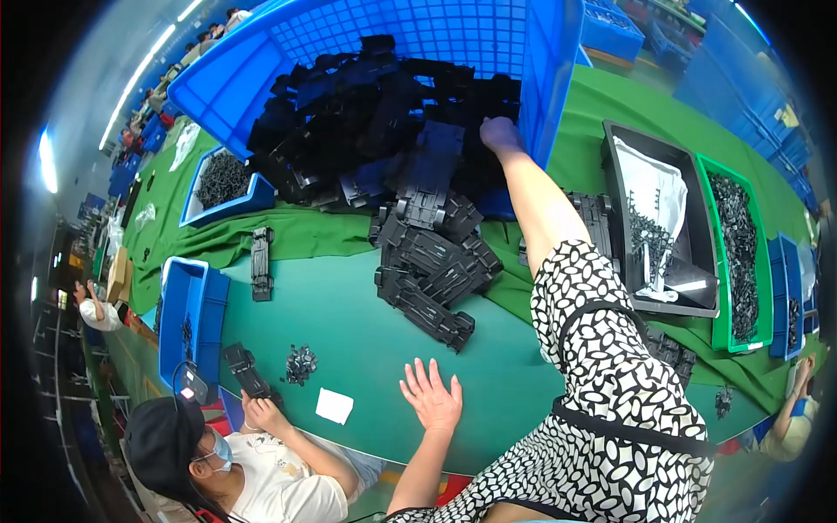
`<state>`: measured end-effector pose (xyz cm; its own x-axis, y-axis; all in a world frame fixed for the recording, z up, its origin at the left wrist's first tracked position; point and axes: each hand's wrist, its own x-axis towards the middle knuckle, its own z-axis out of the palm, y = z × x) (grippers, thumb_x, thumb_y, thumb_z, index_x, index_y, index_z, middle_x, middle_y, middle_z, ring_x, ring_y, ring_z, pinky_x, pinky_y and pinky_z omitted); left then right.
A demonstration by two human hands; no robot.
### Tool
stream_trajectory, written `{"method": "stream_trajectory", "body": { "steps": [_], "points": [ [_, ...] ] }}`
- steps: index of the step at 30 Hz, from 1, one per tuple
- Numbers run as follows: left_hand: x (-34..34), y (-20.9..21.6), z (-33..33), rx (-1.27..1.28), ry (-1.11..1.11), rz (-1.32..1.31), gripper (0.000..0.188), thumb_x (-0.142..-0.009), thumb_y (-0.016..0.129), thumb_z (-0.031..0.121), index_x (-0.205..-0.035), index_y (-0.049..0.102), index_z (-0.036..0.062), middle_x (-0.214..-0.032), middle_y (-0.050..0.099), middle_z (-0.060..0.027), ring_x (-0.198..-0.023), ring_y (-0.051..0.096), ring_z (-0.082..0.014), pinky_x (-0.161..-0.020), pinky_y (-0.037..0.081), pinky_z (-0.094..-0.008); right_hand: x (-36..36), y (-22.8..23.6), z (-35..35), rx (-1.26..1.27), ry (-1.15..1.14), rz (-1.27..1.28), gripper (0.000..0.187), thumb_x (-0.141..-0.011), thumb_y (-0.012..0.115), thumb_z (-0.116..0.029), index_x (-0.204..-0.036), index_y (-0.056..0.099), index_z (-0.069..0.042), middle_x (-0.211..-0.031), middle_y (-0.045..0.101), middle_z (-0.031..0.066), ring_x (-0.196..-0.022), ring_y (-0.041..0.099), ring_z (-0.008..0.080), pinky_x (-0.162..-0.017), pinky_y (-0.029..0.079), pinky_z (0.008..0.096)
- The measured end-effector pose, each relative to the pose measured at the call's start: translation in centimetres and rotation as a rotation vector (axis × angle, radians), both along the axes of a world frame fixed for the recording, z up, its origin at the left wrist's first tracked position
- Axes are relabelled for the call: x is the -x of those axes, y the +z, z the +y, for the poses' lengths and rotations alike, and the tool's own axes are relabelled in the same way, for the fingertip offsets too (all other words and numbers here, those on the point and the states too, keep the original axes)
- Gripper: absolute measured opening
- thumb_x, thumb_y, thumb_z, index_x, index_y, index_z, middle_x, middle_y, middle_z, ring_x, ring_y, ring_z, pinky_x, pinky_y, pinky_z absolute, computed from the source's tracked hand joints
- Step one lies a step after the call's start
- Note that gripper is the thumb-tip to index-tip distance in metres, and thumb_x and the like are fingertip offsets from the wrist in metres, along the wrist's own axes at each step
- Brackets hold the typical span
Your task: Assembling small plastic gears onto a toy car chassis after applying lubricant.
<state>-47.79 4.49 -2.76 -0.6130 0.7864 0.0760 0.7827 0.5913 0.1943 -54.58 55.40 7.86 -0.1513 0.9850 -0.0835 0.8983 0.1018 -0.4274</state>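
My left hand [433, 399] is held palm down over the green tabletop [366, 357], fingers spread, with nothing in it. My right hand [502, 137] reaches into a large tipped blue crate [558, 78], near its right wall. Its fingers look curled, and whatever they may hold is lost in shadow. Black plastic toy car chassis [349, 113] fill the crate in a heap. Some spill from its mouth into a pile of chassis [436, 261] on the table, between my two hands. A single chassis [261, 264] lies apart to the left.
At the lower left a co-worker [270, 471] holds a chassis [248, 370] beside small black parts [300, 364] and a white paper [334, 406]. Blue bins [193, 322] stand left. A black tray [615, 218] and a green bin [763, 340] of black parts stand right.
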Motion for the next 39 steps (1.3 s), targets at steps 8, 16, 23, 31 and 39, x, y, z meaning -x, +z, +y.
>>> {"method": "stream_trajectory", "body": {
  "steps": [8,16,23,31,39],
  "points": [
    [0.3,0.4,-0.6,0.020,0.021,0.006,0.056,-0.083,0.055,0.035,-0.129,0.043,0.0041,-0.141,0.031,-0.0185,-0.134,0.019,-0.0376,-0.108,0.013,-0.0541,1.8,-2.7,-1.9,0.251,-0.223,0.269,0.049,-0.080,0.051,-0.024,-0.126,0.052,-0.007,-0.141,0.033,0.0218,-0.133,0.022,0.0420,-0.109,0.021,0.0475],
    [-0.2,-0.3,1.0,0.021,-0.023,-0.020,0.057,-0.084,0.054,0.037,-0.129,0.042,0.0063,-0.141,0.031,-0.0183,-0.134,0.020,-0.0383,-0.107,0.014,-0.0561,1.9,-11.6,6.0,0.395,-0.470,1.023,0.037,-0.075,0.068,-0.027,-0.101,0.064,-0.002,-0.093,0.066,0.0139,-0.082,0.063,0.0266,-0.075,0.049,0.0404],
    [-0.4,0.2,0.7,0.027,-0.011,-0.004,0.056,-0.084,0.054,0.038,-0.129,0.043,0.0061,-0.141,0.031,-0.0184,-0.134,0.020,-0.0383,-0.107,0.014,-0.0558,-1.2,-8.2,0.8,0.987,-0.164,1.627,0.045,-0.070,0.077,-0.033,-0.103,0.062,-0.006,-0.101,0.065,0.0124,-0.101,0.059,0.0239,-0.093,0.042,0.0416],
    [0.0,0.4,0.7,0.026,0.008,-0.009,0.057,-0.084,0.054,0.037,-0.131,0.042,0.0065,-0.142,0.030,-0.0183,-0.134,0.020,-0.0381,-0.108,0.015,-0.0554,-1.3,-2.7,-3.6,1.026,-0.158,1.339,0.045,-0.069,0.077,-0.039,-0.103,0.065,-0.011,-0.102,0.066,0.0080,-0.094,0.060,0.0246,-0.090,0.044,0.0424],
    [-0.5,0.2,1.0,-0.033,-0.016,-0.020,0.057,-0.084,0.055,0.034,-0.131,0.039,0.0063,-0.141,0.030,-0.0176,-0.134,0.020,-0.0371,-0.108,0.014,-0.0542,-0.8,-4.1,-3.8,1.312,0.092,1.605,0.032,-0.080,0.068,-0.038,-0.098,0.065,-0.011,-0.097,0.067,0.0059,-0.091,0.063,0.0233,-0.086,0.049,0.0452]
  ]
}}
